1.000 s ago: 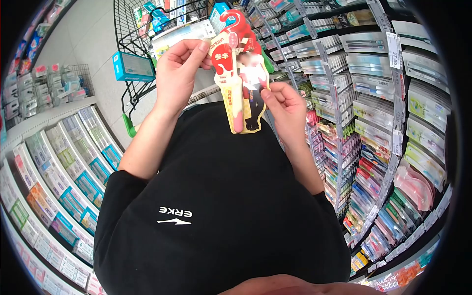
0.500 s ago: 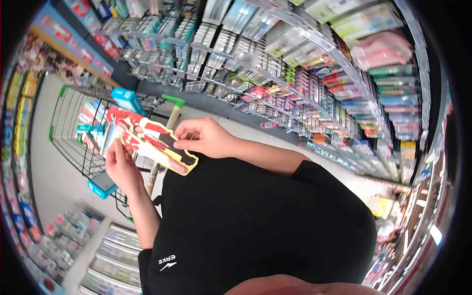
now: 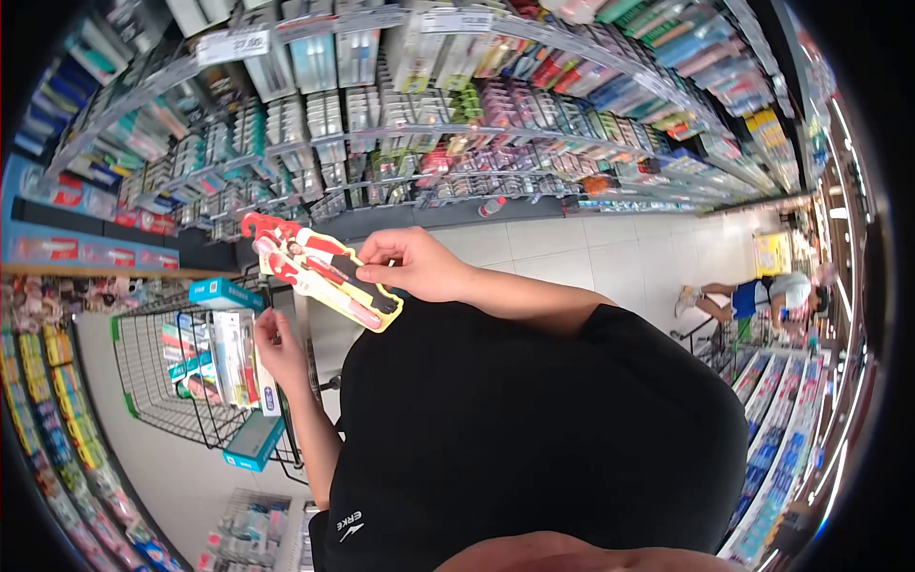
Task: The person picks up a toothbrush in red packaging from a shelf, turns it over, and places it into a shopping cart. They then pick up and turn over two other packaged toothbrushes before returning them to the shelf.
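My right hand pinches the yellow edge of a die-cut picture card printed with figures in red and white. The card is tilted in front of my black shirt. Below its left end, my left hand is apart from it, fingers loosely bent and thumb side up. That hand is beside a white package in the shopping cart. One teal box lies at the cart's upper edge, and another teal box is at its lower edge.
Shelves of small packaged goods run along the far side, with price tags on their rails. A person bends by a cart at the right. Racks stand at the lower right, and pale floor tiles lie between.
My left hand has come away from the card and lowered beside the cart's packages. My right hand still holds the card. The view has turned, bringing a person into sight at the right.
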Demonstrator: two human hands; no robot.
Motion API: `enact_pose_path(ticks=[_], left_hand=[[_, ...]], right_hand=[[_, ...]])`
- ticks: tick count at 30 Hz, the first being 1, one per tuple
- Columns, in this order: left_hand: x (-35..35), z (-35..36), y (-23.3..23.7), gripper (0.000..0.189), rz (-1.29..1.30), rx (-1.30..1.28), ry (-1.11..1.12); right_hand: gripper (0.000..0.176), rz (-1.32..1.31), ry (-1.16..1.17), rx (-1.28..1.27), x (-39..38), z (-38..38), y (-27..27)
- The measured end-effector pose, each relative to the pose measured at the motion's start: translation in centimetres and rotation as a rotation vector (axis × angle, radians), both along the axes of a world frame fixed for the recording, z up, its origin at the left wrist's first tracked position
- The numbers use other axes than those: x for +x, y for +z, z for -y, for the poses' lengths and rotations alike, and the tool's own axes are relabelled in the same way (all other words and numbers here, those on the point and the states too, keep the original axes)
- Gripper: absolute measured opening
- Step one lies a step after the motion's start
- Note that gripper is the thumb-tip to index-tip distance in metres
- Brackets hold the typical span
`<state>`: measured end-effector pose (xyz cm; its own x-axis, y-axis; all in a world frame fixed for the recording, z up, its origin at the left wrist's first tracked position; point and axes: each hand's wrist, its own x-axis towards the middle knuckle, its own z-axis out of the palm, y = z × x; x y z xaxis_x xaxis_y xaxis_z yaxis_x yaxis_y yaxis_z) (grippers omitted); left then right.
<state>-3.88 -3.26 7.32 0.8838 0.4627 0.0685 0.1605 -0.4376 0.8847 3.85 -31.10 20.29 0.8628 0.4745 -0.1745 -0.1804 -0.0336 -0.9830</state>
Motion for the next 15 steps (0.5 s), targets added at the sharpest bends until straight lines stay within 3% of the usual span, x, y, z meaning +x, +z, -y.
enact_pose_path(ticks=[3, 5, 8, 10, 12, 15], left_hand=[[-0.1, 1.3, -3.4, 0.043, -0.065, 0.189, -0.133], [-0.3, 2.0, -3.5, 0.052, -0.384, 0.313, -0.263], [0.1, 2.1, -2.3, 0.057, -0.487, 0.282, -0.314], [0.1, 1.4, -2.8, 0.055, -0.400, 0.311, -0.327], [0.2, 1.0, -3.0, 0.052, -0.525, 0.086, -0.339], [0.2, 1.2, -3.0, 0.045, -0.480, 0.084, -0.321]], right_hand=[[0.010, 0.017, -0.108, -0.042, -0.7, 2.6, 0.2], [0.010, 0.004, -0.160, -0.031, -1.1, 4.3, 0.0], [0.008, 0.004, -0.229, -0.016, -1.0, 6.8, -0.4], [0.010, 0.010, -0.292, 0.022, -0.7, 8.6, -0.8], [0.010, 0.004, -0.327, 0.021, -0.3, 10.1, -1.1], [0.008, 0.033, -0.480, 0.020, 0.3, 12.6, -1.6]])
